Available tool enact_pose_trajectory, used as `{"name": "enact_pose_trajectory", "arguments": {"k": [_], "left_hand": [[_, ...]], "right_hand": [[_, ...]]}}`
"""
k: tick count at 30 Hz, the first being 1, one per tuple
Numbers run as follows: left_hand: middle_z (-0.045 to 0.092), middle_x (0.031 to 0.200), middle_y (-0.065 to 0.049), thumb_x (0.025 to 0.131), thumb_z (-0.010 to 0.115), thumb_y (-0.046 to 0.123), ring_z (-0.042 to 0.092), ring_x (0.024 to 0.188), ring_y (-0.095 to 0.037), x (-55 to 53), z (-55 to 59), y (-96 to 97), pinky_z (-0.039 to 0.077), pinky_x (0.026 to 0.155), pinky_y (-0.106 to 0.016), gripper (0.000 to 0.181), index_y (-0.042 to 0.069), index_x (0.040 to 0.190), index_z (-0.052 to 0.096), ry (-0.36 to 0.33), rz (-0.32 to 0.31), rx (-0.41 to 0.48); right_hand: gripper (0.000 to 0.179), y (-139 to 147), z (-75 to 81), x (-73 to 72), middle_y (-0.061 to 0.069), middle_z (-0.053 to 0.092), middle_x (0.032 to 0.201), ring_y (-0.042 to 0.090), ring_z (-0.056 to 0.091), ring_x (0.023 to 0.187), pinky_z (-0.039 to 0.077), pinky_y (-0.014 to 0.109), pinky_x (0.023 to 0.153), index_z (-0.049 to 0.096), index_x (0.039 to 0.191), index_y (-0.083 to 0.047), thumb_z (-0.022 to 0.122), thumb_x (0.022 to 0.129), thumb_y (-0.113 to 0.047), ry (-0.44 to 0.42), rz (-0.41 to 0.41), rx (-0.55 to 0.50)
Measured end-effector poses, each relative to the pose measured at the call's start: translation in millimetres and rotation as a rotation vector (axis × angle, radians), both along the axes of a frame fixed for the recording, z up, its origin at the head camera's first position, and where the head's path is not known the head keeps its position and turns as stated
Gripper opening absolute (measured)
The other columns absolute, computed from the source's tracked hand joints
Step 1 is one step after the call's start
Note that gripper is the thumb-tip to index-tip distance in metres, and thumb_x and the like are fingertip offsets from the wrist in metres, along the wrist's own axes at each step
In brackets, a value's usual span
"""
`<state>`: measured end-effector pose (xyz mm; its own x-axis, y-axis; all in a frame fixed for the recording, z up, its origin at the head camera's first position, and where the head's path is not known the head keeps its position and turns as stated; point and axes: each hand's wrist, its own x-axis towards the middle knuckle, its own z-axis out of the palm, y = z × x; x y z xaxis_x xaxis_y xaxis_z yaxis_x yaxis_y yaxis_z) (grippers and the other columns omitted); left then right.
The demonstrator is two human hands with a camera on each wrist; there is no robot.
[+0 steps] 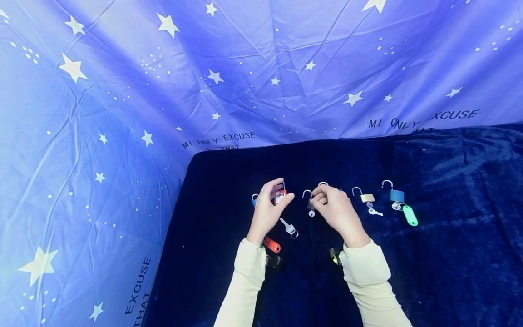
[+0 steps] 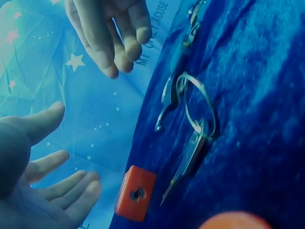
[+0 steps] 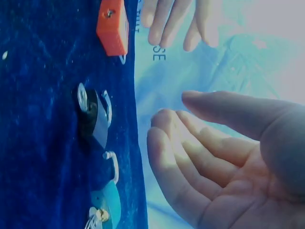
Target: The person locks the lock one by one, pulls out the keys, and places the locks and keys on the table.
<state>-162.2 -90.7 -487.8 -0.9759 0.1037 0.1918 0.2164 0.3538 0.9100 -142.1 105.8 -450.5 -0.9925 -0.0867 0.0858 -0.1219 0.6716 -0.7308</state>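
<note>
My left hand (image 1: 267,211) hovers by a red padlock (image 1: 281,196), thumb and fingers spread apart around it in the head view. In the left wrist view that hand is relaxed, and the padlock (image 2: 136,193) rests on the cloth away from the fingers. Below it lies a key on a ring (image 1: 289,227). My right hand (image 1: 337,209) is raised with loosely bent fingers and an empty palm. Its fingertips overlap a black padlock (image 1: 310,205) whose shackle is up. Another padlock with a raised shackle (image 1: 323,183) is mostly hidden behind this hand.
To the right lie a brass padlock (image 1: 367,198) and a blue padlock (image 1: 397,195) with a green tag (image 1: 410,215), both with keys. A blue padlock (image 1: 254,201) shows partly behind my left hand. An orange tag (image 1: 272,245) lies by the left sleeve. A starry curtain (image 1: 261,91) borders the dark cloth.
</note>
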Motion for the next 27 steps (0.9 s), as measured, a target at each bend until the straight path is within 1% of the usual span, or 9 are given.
{"name": "enact_pose_trajectory", "arguments": {"k": [3, 6, 9, 12, 16, 23, 27], "left_hand": [[0.062, 0.128, -0.021, 0.091, 0.074, 0.021, 0.064, 0.114, -0.032, 1.9, -1.0, 3.3, 0.053, 0.097, -0.042, 0.051, 0.004, 0.135, 0.055, -0.003, -0.038, -0.001], [0.065, 0.125, -0.02, 0.093, 0.071, 0.018, 0.066, 0.111, -0.032, 3.2, -3.4, 7.7, 0.055, 0.095, -0.041, 0.044, 0.001, 0.131, 0.057, -0.021, -0.083, 0.026], [0.068, 0.123, -0.019, 0.096, 0.067, 0.015, 0.068, 0.109, -0.029, 4.8, -4.6, 13.4, 0.056, 0.093, -0.038, 0.037, -0.002, 0.128, 0.06, -0.055, -0.133, 0.043], [0.07, 0.121, -0.017, 0.097, 0.064, 0.014, 0.07, 0.107, -0.025, 7.4, -5.0, 19.7, 0.056, 0.093, -0.034, 0.033, -0.001, 0.126, 0.062, -0.111, -0.165, 0.027], [0.071, 0.117, -0.016, 0.098, 0.063, 0.015, 0.071, 0.106, -0.023, 10.7, -4.7, 26.2, 0.055, 0.093, -0.027, 0.032, 0.0, 0.126, 0.063, -0.181, -0.177, -0.006], [0.071, 0.118, -0.016, 0.099, 0.061, 0.016, 0.071, 0.105, -0.02, 14.0, -5.2, 31.3, 0.056, 0.09, -0.023, 0.033, -0.001, 0.128, 0.062, -0.236, -0.173, -0.049], [0.071, 0.119, -0.015, 0.1, 0.06, 0.017, 0.071, 0.105, -0.02, 14.0, -8.0, 31.3, 0.056, 0.09, -0.023, 0.036, 0.0, 0.132, 0.06, -0.266, -0.189, -0.085]], "right_hand": [[0.016, 2.7, -1.5, -0.7, 0.011, 0.072, 0.088, 0.028, 0.068, 0.083, 0.053, 0.05, 0.08, 0.068, 0.101, 0.003, 0.066, 0.088, -0.005, -0.004, -0.014, -0.004], [0.018, 4.8, -4.1, -1.5, 0.013, 0.073, 0.089, 0.029, 0.069, 0.085, 0.053, 0.05, 0.082, 0.068, 0.103, 0.004, 0.066, 0.087, -0.005, -0.024, -0.022, -0.012], [0.02, 6.7, -6.6, -2.2, 0.014, 0.073, 0.091, 0.029, 0.07, 0.085, 0.053, 0.05, 0.083, 0.067, 0.105, 0.006, 0.066, 0.088, -0.006, -0.053, -0.027, -0.015], [0.021, 8.9, -8.4, -2.0, 0.016, 0.073, 0.093, 0.03, 0.07, 0.086, 0.053, 0.05, 0.084, 0.066, 0.106, 0.006, 0.067, 0.09, -0.007, -0.078, -0.027, -0.009], [0.021, 11.0, -9.2, -2.8, 0.017, 0.073, 0.095, 0.031, 0.07, 0.088, 0.053, 0.051, 0.085, 0.066, 0.107, 0.007, 0.067, 0.091, -0.006, -0.111, -0.031, 0.011], [0.023, 8.5, -14.6, -4.7, 0.02, 0.072, 0.101, 0.032, 0.071, 0.091, 0.055, 0.049, 0.084, 0.065, 0.109, 0.009, 0.066, 0.092, -0.007, -0.182, -0.01, 0.044], [0.025, 6.3, -18.1, -5.9, 0.022, 0.071, 0.104, 0.032, 0.071, 0.092, 0.055, 0.048, 0.084, 0.064, 0.111, 0.009, 0.066, 0.092, -0.008, -0.19, 0.01, 0.047]]}}
